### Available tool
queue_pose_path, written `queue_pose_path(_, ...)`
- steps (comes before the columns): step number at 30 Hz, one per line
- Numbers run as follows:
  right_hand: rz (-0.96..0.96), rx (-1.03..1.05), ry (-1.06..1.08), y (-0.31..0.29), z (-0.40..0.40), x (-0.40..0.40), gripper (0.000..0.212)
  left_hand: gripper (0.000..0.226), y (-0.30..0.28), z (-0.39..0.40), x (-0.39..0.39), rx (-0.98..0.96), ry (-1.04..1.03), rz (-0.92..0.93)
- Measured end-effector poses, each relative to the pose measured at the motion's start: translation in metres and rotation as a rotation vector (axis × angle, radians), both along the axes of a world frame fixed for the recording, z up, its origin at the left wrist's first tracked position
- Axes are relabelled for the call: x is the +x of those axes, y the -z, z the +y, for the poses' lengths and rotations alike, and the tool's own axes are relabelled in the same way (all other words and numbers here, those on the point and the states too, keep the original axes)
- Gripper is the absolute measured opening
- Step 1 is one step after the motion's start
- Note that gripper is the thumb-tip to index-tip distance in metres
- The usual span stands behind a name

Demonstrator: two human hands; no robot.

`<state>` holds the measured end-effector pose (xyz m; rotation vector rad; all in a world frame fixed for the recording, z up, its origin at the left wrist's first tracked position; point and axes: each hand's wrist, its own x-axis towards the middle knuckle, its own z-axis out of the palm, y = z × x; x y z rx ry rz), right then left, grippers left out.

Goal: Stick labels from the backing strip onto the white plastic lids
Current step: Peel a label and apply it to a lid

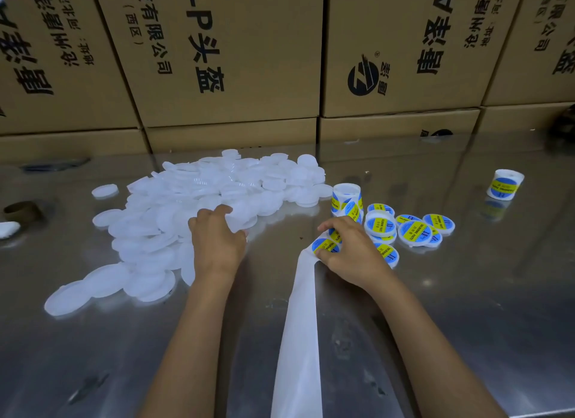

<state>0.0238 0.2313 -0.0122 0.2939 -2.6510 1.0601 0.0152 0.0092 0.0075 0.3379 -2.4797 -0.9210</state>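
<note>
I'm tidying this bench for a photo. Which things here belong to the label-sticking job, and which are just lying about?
In use:
- pile of plain lids
- label strip, pinched by the right hand
- label roll
- labelled lids
- left hand, picking at the pile

Lying about:
- spare roll
- brown ring
- white wad
- cardboard boxes

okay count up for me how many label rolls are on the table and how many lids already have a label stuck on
Label rolls: 2, one by the right hand, one far right.
Labelled lids: about 7 showing; they overlap and the hand hides part of the pile, so more may be there.
Total: about 9.
</note>
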Motion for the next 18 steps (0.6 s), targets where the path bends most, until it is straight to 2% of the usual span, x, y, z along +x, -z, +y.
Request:
queue_pose_path(5,0.028,0.047,0.029,0.000,0.000,0.000,0.041,0.056,-0.009,-0.001,0.000,0.284,0.004,0.112)
queue_pose_path(9,0.056,0.194,0.155,0.000,0.002,0.001,0.055,0.031,-0.015,-0.001,0.002,0.495,0.047,0.160)
queue_pose_path(13,-0.009,0.146,0.110,0.000,0.003,0.001,0.062,0.018,-0.016,0.014,0.003,0.770,0.238,0.110)
queue_pose_path(16,-0.064,0.109,0.056,-0.002,0.003,0.003,0.057,0.017,-0.014,0.037,0.005,0.841,0.378,0.027)
queue_pose_path(18,-0.083,0.095,0.027,-0.003,0.002,0.005,0.050,0.022,-0.010,0.049,0.006,0.796,0.427,-0.045)
